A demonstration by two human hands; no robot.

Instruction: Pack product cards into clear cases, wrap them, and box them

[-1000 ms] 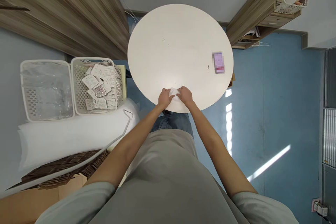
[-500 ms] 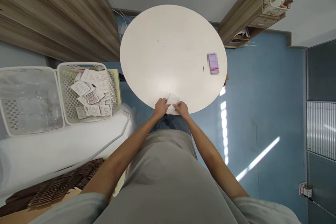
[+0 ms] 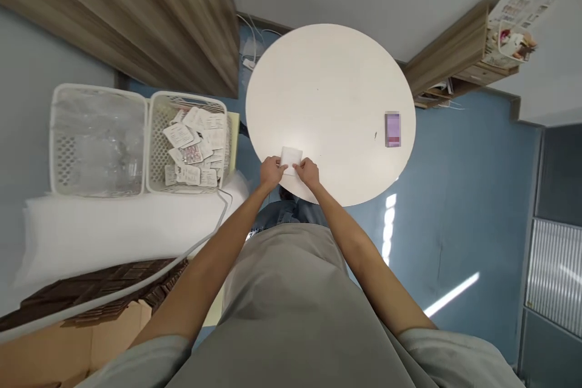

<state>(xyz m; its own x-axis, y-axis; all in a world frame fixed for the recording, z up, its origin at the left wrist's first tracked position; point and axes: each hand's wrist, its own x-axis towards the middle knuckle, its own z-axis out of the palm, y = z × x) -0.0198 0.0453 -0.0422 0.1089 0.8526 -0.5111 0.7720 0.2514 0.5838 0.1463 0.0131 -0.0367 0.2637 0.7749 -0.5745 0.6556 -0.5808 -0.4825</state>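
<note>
A small flat white packet (image 3: 291, 156), wrapped or folded from what looks like thin foam sheet, is at the near edge of the round white table (image 3: 331, 85). My left hand (image 3: 271, 171) grips its left side, thumb on top. On the right side my right hand (image 3: 310, 172) pinches it in the same way. Both hands are closed on the packet, and the fingers beneath it are hidden. What the packet holds inside, if anything, I cannot make out.
Left of the table stands a white basket (image 3: 154, 151) of printed cards, beside another basket (image 3: 54, 145) with clear plastic bags. A white foam roll (image 3: 113, 218) and cardboard box (image 3: 113, 339) lie nearer me. A purple pixelated phone-like object (image 3: 393, 130) rests on the table's right.
My view has turned, so the table and baskets sit further right. Both hands have shifted slightly left and away from me relative to my body, still holding the packet.
</note>
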